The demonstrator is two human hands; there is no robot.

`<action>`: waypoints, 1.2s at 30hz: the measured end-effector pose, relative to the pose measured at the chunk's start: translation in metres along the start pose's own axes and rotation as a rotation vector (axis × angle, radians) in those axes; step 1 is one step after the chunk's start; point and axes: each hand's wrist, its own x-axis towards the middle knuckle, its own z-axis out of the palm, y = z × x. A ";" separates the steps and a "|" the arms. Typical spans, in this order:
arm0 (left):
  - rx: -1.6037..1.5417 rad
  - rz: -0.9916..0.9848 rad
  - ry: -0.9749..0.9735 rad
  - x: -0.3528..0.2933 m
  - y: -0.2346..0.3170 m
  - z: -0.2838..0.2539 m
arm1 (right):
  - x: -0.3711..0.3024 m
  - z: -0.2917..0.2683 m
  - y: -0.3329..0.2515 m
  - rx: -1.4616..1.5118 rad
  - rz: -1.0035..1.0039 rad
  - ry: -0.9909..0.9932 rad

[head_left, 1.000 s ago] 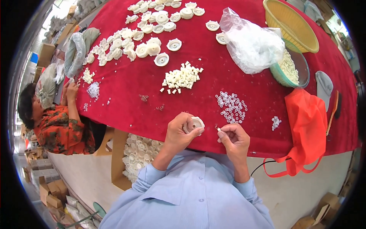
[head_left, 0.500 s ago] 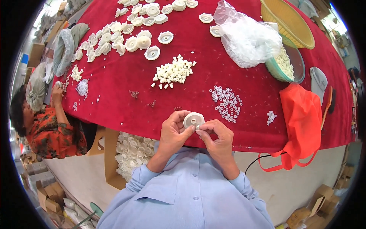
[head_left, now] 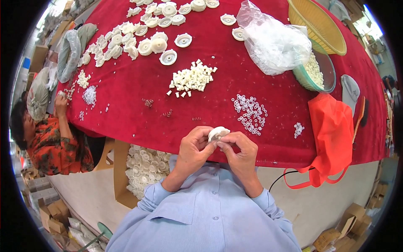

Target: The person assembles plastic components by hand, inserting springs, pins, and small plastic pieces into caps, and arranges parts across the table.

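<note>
Both my hands meet at the table's near edge around a round white plastic disc (head_left: 218,132), which stands tilted. My left hand (head_left: 194,147) grips its left side between thumb and fingers. The fingers of my right hand (head_left: 239,150) are pinched at its lower right face; any small part between them is hidden. Ahead on the red cloth lie a heap of small cream plugs (head_left: 191,79), a spread of small white rings (head_left: 250,114) and a few thin metal springs (head_left: 168,113). More white discs (head_left: 159,44) are scattered farther off.
A clear plastic bag (head_left: 273,42), a green bowl of cream parts (head_left: 312,73) and a yellow basket (head_left: 321,25) stand far right. A red bag (head_left: 331,138) hangs over the right edge. A carton of discs (head_left: 147,168) sits below. Another person (head_left: 54,138) works at left.
The disc has tipped from facing up toward me to a steeper, edge-on tilt. My right fingers have closed in against its face, and both hands stay near the same place.
</note>
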 end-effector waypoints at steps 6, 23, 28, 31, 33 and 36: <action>0.018 0.009 0.005 -0.003 -0.001 -0.002 | 0.002 -0.005 -0.005 0.036 0.046 -0.050; 0.106 -0.117 -0.080 -0.018 0.010 0.003 | 0.007 -0.013 0.000 0.014 0.072 -0.085; 0.190 0.004 -0.029 -0.017 0.012 0.014 | -0.006 -0.004 0.015 0.142 0.209 -0.028; 0.118 0.011 0.022 -0.019 0.004 0.010 | -0.011 0.005 0.010 0.151 0.177 0.021; 0.024 -0.021 0.054 -0.018 0.002 0.005 | -0.016 0.009 0.008 0.093 0.113 0.020; -0.015 -0.014 0.058 -0.019 -0.008 -0.007 | -0.016 0.004 -0.002 0.037 0.057 -0.078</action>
